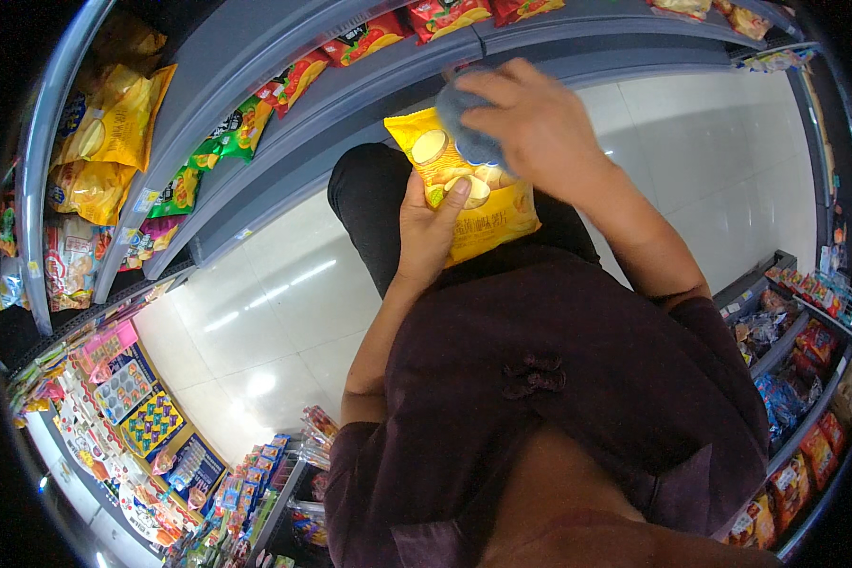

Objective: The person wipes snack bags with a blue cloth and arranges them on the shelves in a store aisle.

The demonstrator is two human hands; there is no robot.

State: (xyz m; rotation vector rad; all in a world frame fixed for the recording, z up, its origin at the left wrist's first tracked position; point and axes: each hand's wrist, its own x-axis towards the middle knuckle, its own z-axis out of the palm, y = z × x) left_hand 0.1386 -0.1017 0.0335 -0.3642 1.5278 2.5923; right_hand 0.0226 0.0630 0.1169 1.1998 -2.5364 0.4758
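Note:
My left hand [429, 224] grips a yellow bag of potato chips [497, 220] by its lower left side, thumb on the printed front. The bag is held above my lap, its front facing up. My right hand [532, 128], blurred, holds a blue-grey cloth [468, 113] over the upper right part of the bag. The cloth covers that corner of the bag, and whether it presses on the surface I cannot tell.
Grey store shelves [412, 64] curve ahead, with red chip bags [362, 39], green bags [234, 135] and yellow bags [113, 121]. Pale floor tiles [277, 305] lie on both sides of me. Behind at the right, another shelf unit [788, 348] holds packaged snacks; candy displays [149, 419] stand lower left.

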